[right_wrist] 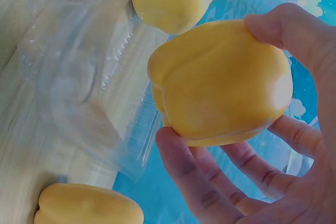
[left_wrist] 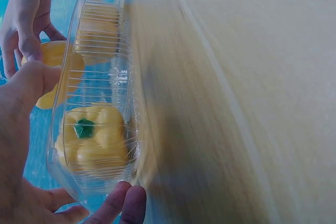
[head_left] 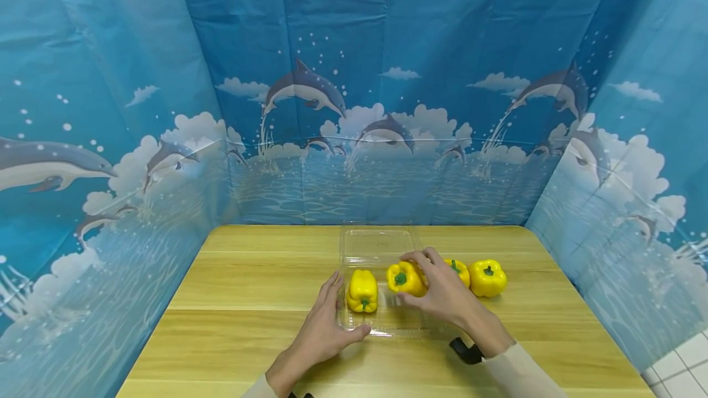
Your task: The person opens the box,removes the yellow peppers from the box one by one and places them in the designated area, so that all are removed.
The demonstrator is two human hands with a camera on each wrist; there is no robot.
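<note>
A clear plastic clamshell box (head_left: 387,331) lies on the table with its lid (head_left: 378,242) folded back. One yellow bell pepper (head_left: 362,291) rests inside at the left end, its green stem (left_wrist: 84,128) towards me. My left hand (head_left: 322,331) spreads around the box's near left corner, fingertips along the side wall and thumb by the front edge. Over the right part of the box, my right hand (head_left: 439,290) holds a second yellow bell pepper (right_wrist: 220,82), thumb on one side and fingers on the other.
Two more yellow bell peppers stand on the wooden table (head_left: 238,300) to the right: one (head_left: 456,270) is partly hidden behind my right hand, the other (head_left: 488,278) in full view. Blue dolphin-print curtains (head_left: 354,78) enclose the table at the back and sides.
</note>
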